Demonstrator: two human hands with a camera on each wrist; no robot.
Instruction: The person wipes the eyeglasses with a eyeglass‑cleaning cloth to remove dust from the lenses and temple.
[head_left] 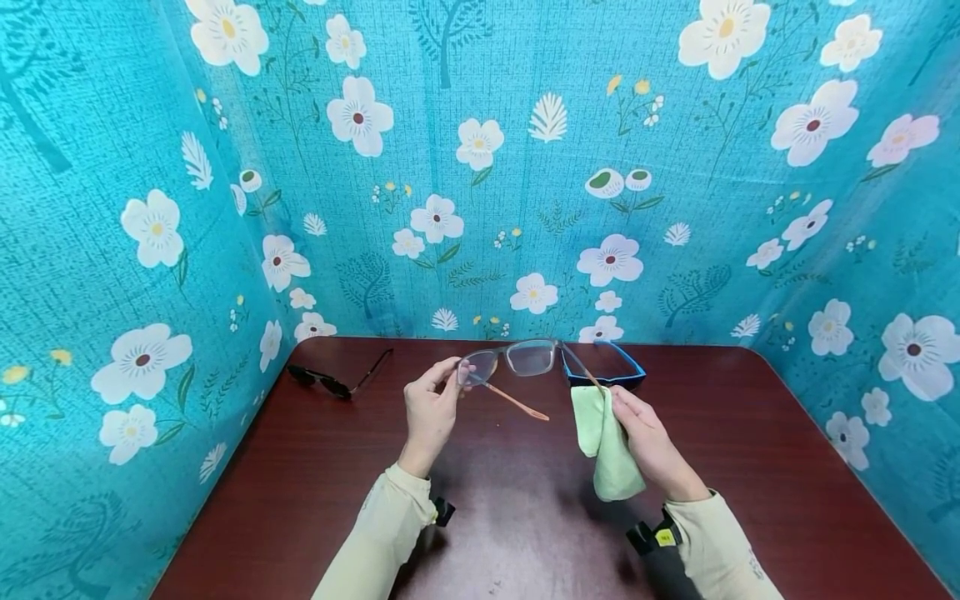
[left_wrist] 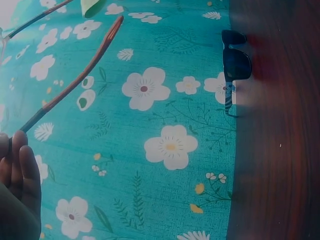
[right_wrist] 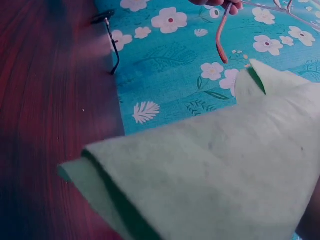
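Three floral turquoise walls (head_left: 525, 217); glossy reddish-brown table (head_left: 517, 517); eyeglasses (head_left: 531, 358) held above.

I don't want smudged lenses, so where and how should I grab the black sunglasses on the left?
I'd probably pinch the thin temple arm of the black sunglasses, coming from the right: it juts out rightward, away from the lenses.

The green cloth (head_left: 618, 467) looks soft and matt; the eyeglasses (head_left: 531, 358) have smooth, transparent lenses. The worktop (head_left: 502, 533) is glossy, wood-grained; the floral curtain (head_left: 517, 217) resembles lightly creased fabric with a faint sheen.
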